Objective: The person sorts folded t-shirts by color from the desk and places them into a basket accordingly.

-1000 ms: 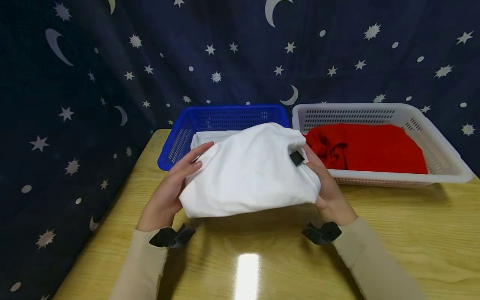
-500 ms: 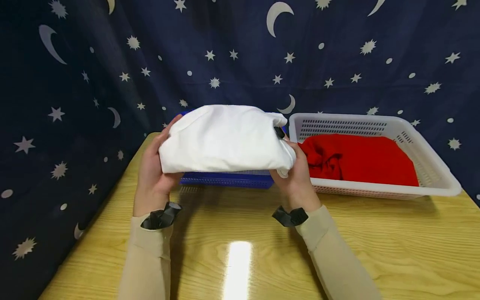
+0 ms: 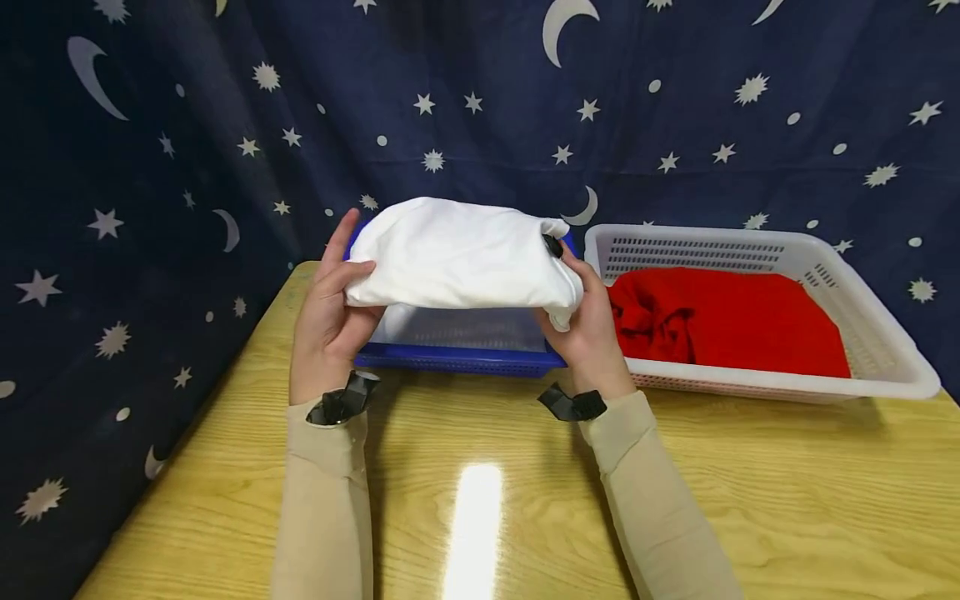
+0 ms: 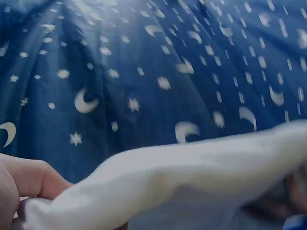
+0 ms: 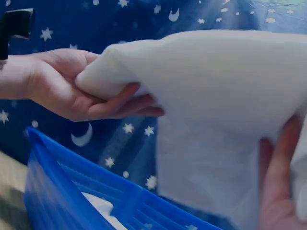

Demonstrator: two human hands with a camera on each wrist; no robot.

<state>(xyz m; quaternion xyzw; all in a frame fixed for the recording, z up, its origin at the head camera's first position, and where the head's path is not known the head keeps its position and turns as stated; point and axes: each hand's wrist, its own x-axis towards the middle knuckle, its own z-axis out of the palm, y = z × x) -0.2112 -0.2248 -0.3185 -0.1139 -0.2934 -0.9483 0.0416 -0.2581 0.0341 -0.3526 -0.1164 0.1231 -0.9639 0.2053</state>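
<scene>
A folded white garment [image 3: 457, 254] with a small black label [image 3: 553, 246] is held up in the air over the blue basket [image 3: 450, 358]. My left hand [image 3: 324, 321] grips its left end, thumb on the near side, index finger raised along the edge. At the other end my right hand [image 3: 596, 333] holds it beside the label. From the right wrist view, left fingers [image 5: 127, 103] support the roll-like end from below, and a flap hangs between the hands. White cloth [image 5: 98, 203] lies inside the basket, mostly hidden by the garment in the head view.
To the right stands a white basket [image 3: 750, 385] with a red cloth [image 3: 735, 321] in it, close beside the blue one. A starry dark blue curtain [image 3: 480, 67] hangs behind and along the left edge of the wooden table [image 3: 420, 500].
Both hands have carried the white garment forward, away from my body, and over the blue basket. Its near edge has lifted, and the basket's front rim now shows below it.
</scene>
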